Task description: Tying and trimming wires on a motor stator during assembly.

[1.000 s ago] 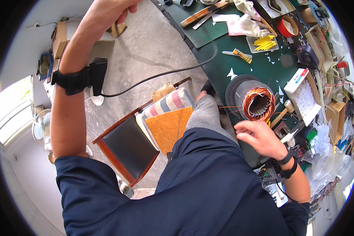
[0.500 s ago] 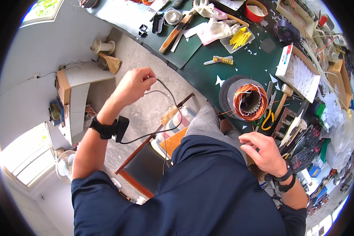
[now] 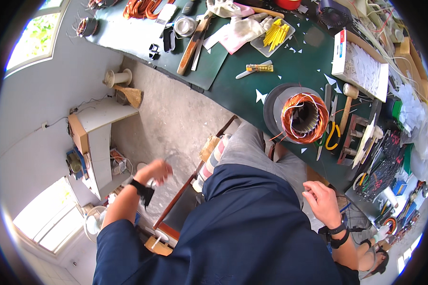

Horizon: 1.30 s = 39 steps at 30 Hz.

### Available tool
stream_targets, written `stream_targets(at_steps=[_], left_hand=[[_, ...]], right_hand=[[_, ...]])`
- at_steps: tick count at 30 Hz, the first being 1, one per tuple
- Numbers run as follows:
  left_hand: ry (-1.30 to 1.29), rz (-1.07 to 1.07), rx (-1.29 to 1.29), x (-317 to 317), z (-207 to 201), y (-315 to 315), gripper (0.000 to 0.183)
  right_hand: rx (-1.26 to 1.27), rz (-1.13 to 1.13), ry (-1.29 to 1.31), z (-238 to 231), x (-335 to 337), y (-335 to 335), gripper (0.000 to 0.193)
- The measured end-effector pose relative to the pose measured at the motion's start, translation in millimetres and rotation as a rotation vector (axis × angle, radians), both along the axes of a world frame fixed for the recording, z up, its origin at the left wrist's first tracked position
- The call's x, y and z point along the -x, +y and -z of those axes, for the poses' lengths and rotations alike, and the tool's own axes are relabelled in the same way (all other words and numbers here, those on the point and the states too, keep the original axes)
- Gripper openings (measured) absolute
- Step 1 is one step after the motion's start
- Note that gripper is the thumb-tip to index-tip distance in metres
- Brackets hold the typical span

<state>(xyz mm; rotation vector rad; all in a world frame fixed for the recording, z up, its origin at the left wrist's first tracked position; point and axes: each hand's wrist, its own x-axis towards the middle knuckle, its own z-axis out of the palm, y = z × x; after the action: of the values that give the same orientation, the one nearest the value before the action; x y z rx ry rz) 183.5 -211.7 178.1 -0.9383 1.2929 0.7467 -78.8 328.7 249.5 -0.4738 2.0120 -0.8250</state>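
Observation:
My left hand is out over the floor beside the chair, smeared by motion, with its fingers bent; whether they hold anything is unclear. A black strap with a dark box sits on that wrist. Close to the table's near edge is my right hand, its fingers loosely curled and somewhat apart, with nothing visible in them. Beyond it, a ring-shaped motor stator wound with copper wire stands on a grey round base. Scissors with yellow handles and a wooden mallet lie right of the stator.
On the green table lie a utility knife, a tray of yellow sticks, gloves and a box of white strips. Tools crowd the right side. Another person is at lower right. A low cabinet stands left.
My left hand has dropped back toward my body, and the black cable beside it no longer shows clearly. My right hand has shifted slightly down and right. The view has turned, showing another person.

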Motion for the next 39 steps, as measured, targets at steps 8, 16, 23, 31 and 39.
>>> stream_targets(at_steps=[8, 16, 23, 31, 39], left_hand=[[-0.115, 0.138, -0.102, 24.8, 27.3, 10.4, 0.02], [0.537, 0.229, -0.232, 150.3, 116.0, 66.1, 0.022], [0.778, 0.527, -0.457, 122.2, 166.4, 113.7, 0.027], [1.652, 0.645, -0.074, 133.0, 187.7, 120.5, 0.023], [1.664, 0.917, -0.097, 160.3, 192.0, 145.6, 0.021]], right_hand=[[0.025, 0.024, 0.04, 73.6, -50.9, 13.4, 0.023], [0.051, -0.09, 0.326, 186.8, -101.3, -9.9, 0.021], [0.151, 0.049, 0.476, 233.3, -188.9, -35.9, 0.022], [0.06, 0.183, 0.631, 207.6, -232.1, -11.9, 0.022], [0.088, 0.315, 0.525, 227.3, -231.8, -27.1, 0.021]])
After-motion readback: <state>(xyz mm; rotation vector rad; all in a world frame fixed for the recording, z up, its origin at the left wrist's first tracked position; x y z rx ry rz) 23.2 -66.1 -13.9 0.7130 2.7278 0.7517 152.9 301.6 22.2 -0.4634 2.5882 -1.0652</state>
